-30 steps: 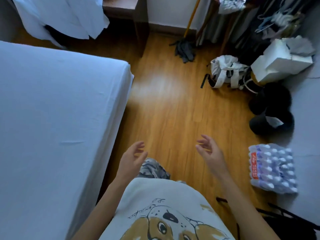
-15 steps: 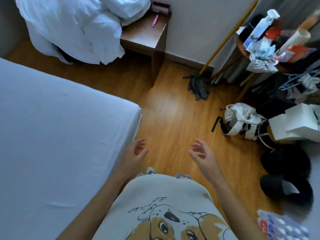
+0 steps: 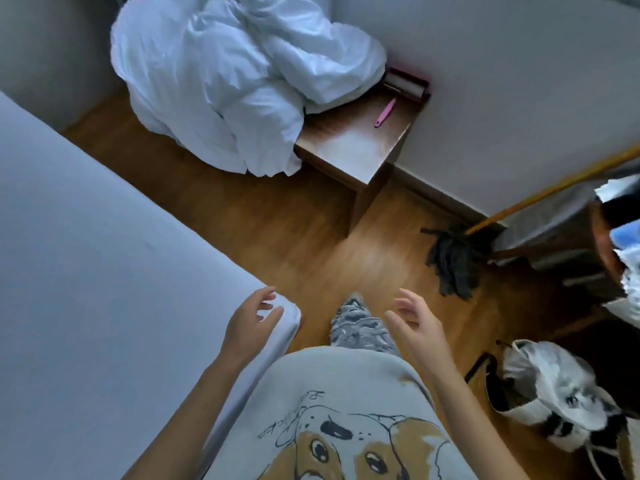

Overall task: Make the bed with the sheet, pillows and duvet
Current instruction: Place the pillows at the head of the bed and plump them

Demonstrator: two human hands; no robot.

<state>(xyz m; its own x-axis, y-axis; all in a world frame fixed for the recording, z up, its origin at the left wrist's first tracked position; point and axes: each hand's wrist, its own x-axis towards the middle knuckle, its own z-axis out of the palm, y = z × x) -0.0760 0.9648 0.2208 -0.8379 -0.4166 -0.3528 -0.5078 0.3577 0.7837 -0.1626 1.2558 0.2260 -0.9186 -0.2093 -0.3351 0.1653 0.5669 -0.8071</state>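
The bed fills the left side, covered by a smooth pale sheet that wraps its near corner. A crumpled white duvet lies heaped on the wooden side table and spills to the floor at the top. My left hand hovers over the bed's corner, fingers relaxed, holding nothing. My right hand hangs over the floor to the right, also relaxed and empty. No pillows can be told apart from the heap.
A pink comb and a lint roller lie on the side table. A mop leans against the wall. A white bag sits on the wooden floor at right, beside cluttered furniture.
My view has swung up and forward toward the side table; the duvet heap is now fully in sight. Both hands stay empty, the left now over the bed corner.
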